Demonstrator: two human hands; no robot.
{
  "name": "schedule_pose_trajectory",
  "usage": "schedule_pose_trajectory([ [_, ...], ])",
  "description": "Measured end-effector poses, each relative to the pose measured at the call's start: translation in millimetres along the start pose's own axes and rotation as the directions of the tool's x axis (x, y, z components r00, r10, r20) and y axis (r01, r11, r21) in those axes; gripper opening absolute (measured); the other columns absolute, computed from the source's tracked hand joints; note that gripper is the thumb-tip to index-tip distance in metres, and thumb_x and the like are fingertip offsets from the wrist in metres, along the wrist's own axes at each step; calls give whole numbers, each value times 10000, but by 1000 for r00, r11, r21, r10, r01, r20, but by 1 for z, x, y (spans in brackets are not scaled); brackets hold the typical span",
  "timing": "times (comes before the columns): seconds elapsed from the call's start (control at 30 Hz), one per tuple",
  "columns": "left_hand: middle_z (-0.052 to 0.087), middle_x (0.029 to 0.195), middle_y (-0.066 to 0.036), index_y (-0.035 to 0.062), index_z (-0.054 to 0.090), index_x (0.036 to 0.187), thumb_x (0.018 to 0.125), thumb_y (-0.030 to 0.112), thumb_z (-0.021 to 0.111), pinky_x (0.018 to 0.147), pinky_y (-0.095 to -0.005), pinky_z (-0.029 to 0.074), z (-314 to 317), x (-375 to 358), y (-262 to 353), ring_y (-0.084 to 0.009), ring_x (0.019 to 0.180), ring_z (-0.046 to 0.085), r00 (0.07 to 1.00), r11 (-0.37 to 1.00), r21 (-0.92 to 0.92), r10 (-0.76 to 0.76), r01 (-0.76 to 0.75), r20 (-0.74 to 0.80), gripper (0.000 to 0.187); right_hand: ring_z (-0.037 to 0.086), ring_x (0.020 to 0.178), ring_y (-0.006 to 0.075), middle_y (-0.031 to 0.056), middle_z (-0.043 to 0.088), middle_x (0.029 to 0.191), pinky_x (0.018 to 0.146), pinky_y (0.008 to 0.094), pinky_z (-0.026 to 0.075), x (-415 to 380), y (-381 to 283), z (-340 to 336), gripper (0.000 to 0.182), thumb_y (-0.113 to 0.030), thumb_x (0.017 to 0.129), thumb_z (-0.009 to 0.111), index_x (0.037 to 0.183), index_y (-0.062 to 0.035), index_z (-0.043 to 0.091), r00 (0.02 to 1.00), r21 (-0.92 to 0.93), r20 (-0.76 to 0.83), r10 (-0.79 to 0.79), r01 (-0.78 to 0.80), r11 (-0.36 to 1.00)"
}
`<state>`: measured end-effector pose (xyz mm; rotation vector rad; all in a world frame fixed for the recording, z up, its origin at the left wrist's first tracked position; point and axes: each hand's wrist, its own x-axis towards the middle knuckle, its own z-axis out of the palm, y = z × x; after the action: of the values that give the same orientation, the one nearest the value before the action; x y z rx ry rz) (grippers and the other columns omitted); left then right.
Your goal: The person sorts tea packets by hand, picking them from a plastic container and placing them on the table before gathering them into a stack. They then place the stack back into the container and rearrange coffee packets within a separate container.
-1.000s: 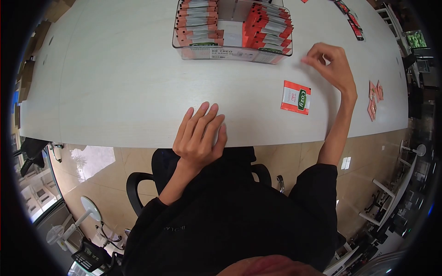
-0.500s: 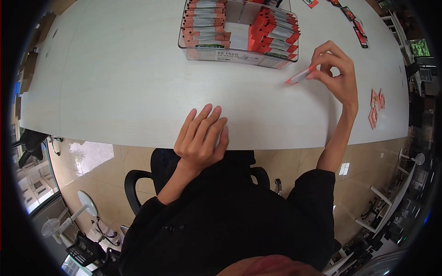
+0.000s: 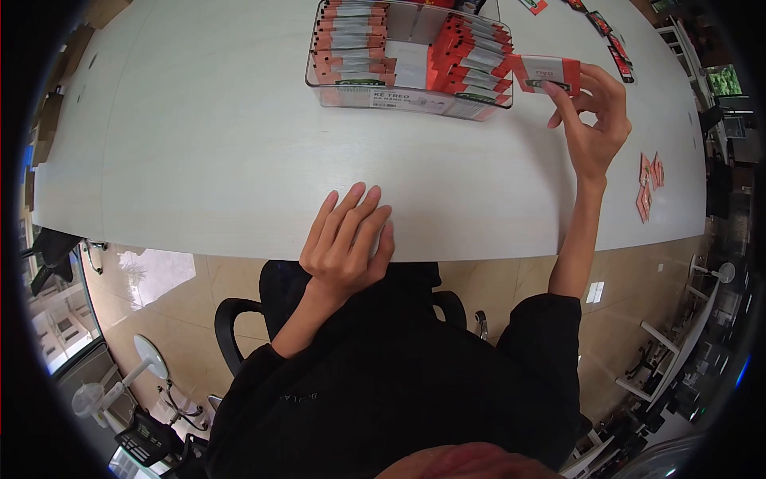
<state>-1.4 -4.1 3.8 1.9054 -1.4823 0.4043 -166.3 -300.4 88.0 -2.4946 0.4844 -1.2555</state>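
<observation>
Between the thumb and fingers of my right hand (image 3: 597, 120) is a red and white sachet (image 3: 545, 72), its printed face turned toward me. It is held just off the right side of a clear plastic bin (image 3: 375, 97). Inside the bin, a row of orange and silver sachets (image 3: 351, 41) stands on the left and a row of red sachets (image 3: 477, 56) on the right. My left hand (image 3: 345, 239) rests flat near the table's front edge, fingers stretched out, holding nothing.
Several pinkish sachets (image 3: 644, 188) lie on the white table (image 3: 199, 144) at the right. Farther back are several red and black packets (image 3: 618, 56). A chair armrest (image 3: 231, 327) is below the table edge. Dark items stand at the bin's back.
My right hand has lifted the sachet up and away from me, to beside the bin, turning its printed face into view. My left hand stays where it was.
</observation>
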Motion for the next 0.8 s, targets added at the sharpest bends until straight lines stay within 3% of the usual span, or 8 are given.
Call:
schedule_pose_trajectory([
  [0.27,790,1065,-53,108,795,932,796,134,721,1009,-425,564,-1,1,0,-239,1090,746,1000,1000,6,0,0,-5,157,743,640,142,88,781,927,593,233,567,3,4,5,393,2,839,835,1193,-37,667,1000,-10,-14,-16,16,1000],
  [0.33,790,1062,-51,109,794,929,797,133,720,1007,-424,566,0,0,0,-237,1088,746,1000,1000,9,2,-2,-9,154,762,707,156,96,775,976,677,259,594,5,5,9,440,-7,836,842,1229,-37,646,990,-66,-43,-135,132,989],
  [0.47,791,1061,-50,110,796,930,797,132,720,1005,-425,566,-1,1,0,-236,1087,747,1000,1000,8,-3,3,-8,155,773,750,171,100,778,990,772,290,606,2,1,12,539,-3,845,831,1326,-47,592,996,25,-77,-38,40,999],
  [0.63,793,1063,-50,110,799,936,798,133,721,1006,-424,565,-2,-1,-2,-234,1088,748,1000,1000,10,-3,3,-7,161,771,942,198,130,754,1195,874,334,603,6,-5,16,693,4,843,819,1447,-65,487,991,30,-15,-135,135,990],
  [0.73,792,1067,-49,109,799,934,799,133,721,1008,-425,564,-2,-1,-3,-235,1087,748,1000,1000,2,-8,8,-12,158,750,1041,222,126,715,1309,938,358,587,12,-10,22,756,6,823,824,1478,-69,455,958,2,75,-276,276,961],
  [0.8,792,1070,-49,110,799,932,798,131,720,1009,-425,564,-3,-1,-3,-236,1087,748,1000,1000,2,-8,8,-9,157,714,1102,235,113,692,1361,968,360,572,9,-13,25,766,13,800,830,1479,-61,484,961,53,77,-267,264,963],
])
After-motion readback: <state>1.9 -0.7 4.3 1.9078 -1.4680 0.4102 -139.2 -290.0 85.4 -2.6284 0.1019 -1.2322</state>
